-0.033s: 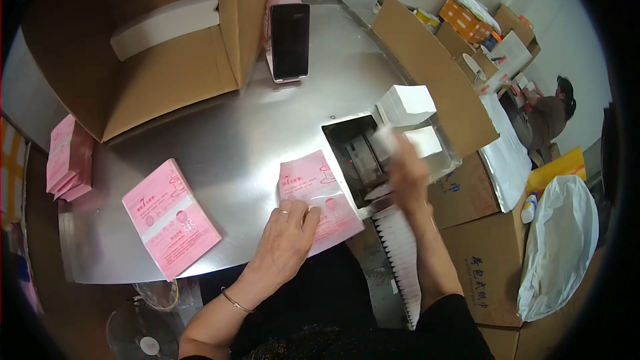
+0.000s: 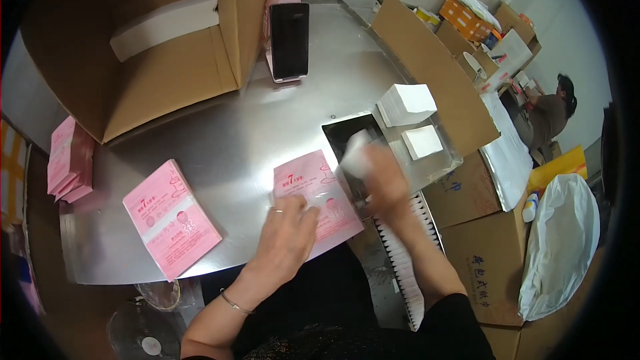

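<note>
A pink printed plastic bag (image 2: 325, 183) lies flat on the steel table near its front edge. My left hand (image 2: 288, 230) rests on the bag's left side, with bent fingers closed at its edge. Blurred by motion, my right hand (image 2: 389, 183) grips a small stack of white paper tissues (image 2: 358, 153). It hangs over the dark rectangular opening (image 2: 341, 135) in the table, just right of the bag. To the left lies a flat pile of similar pink bags (image 2: 171, 220).
White tissue stacks (image 2: 407, 105) stand beyond the opening. A row of white tissues (image 2: 401, 260) runs below the table at right. A phone (image 2: 289, 41) stands at the back, beside a large cardboard box (image 2: 170, 103). Filled pink packs (image 2: 70, 160) sit far left. Another person (image 2: 552, 112) works far right.
My right hand has moved left with the white tissues, from the right side of the opening toward the pink bag. My left hand's fingers have shifted slightly at the bag's edge.
</note>
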